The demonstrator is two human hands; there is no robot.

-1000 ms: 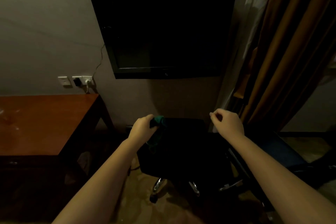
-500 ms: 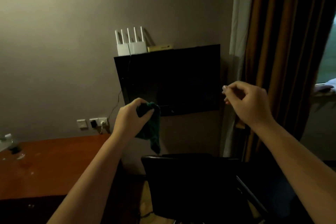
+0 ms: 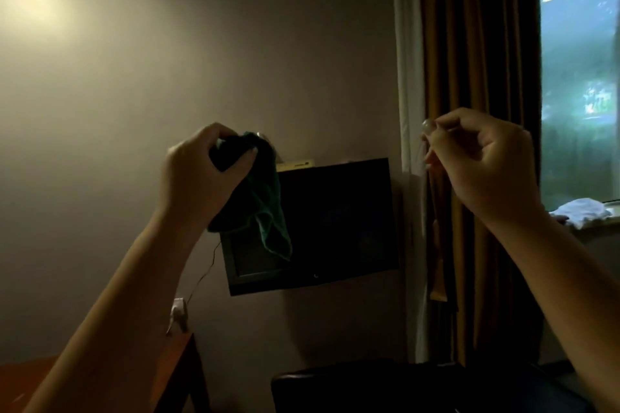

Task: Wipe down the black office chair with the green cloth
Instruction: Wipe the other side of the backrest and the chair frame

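1. Over the last second both hands have risen from the black office chair (image 3: 369, 386) to in front of the wall-mounted television (image 3: 335, 221). Only the chair's top edge shows, low in the view.
2. The left hand (image 3: 198, 184) clenches the bunched green cloth (image 3: 268, 211), well above the chair, with a corner dangling.
3. The right hand (image 3: 486, 157) is curled, with nothing visible in it.
4. Advice: spread the cloth into a flat pad with both hands, then lower it and wipe the backrest from the top down.

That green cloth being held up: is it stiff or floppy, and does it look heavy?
Probably floppy: the green cloth droops in loose folds below the left hand that grips it. Likely light too, since one hand holds the bunched top up with the rest hanging free.
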